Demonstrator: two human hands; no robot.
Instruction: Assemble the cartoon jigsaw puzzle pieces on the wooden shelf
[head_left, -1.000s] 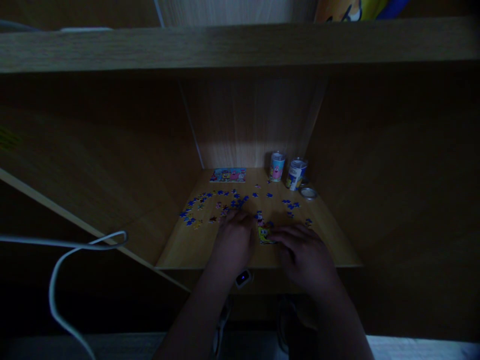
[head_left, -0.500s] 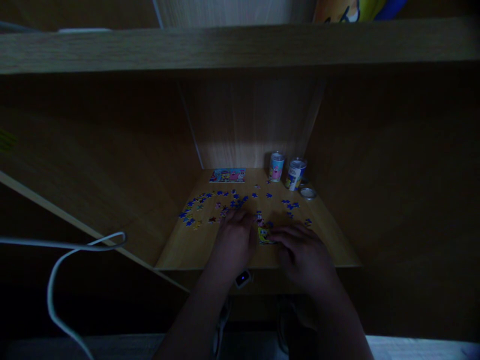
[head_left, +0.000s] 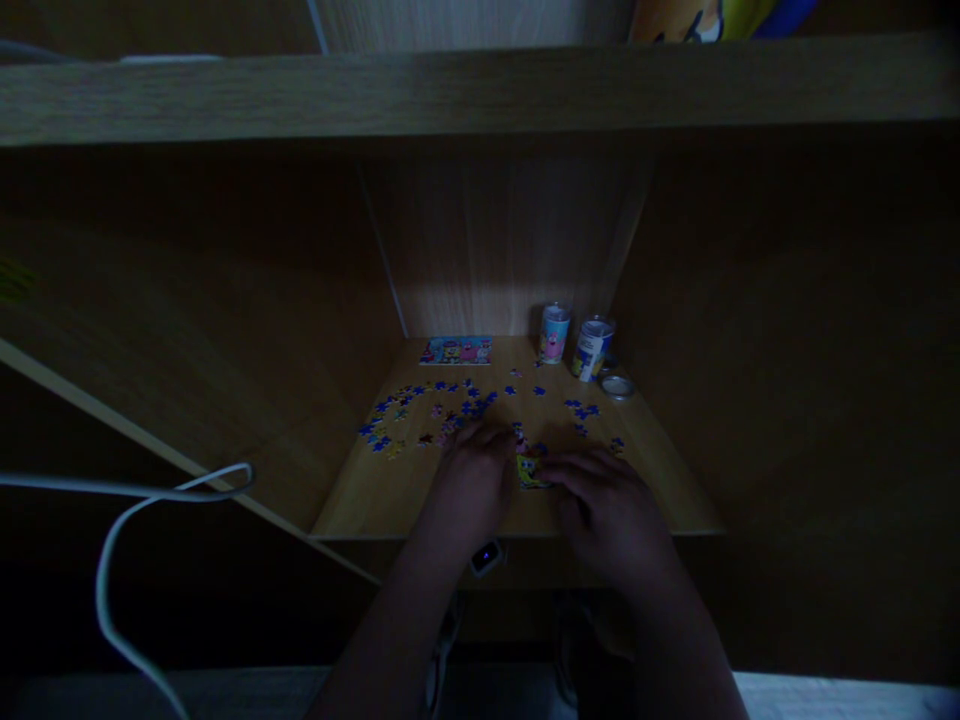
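Observation:
Both my hands rest on a small wooden desk (head_left: 390, 495) in dim light. My left hand (head_left: 469, 485) lies knuckles up with its fingers curled among loose jigsaw pieces (head_left: 420, 405). My right hand (head_left: 607, 510) lies beside it, its fingertips at a small joined yellow patch of puzzle (head_left: 529, 472) between the two hands. Whether either hand pinches a piece is hidden by the dark and by the fingers. More blue pieces (head_left: 583, 410) lie scattered behind my right hand.
At the back of the desk lie a picture card (head_left: 456, 350), two printed cans (head_left: 555, 333) (head_left: 594, 347) and a round lid (head_left: 617, 385). A wooden shelf (head_left: 480, 90) spans overhead. A white cable (head_left: 127, 520) loops at the left. Dark side walls close in the desk.
My left hand has shifted a little right toward the joined yellow patch. My right hand has stayed nearly still.

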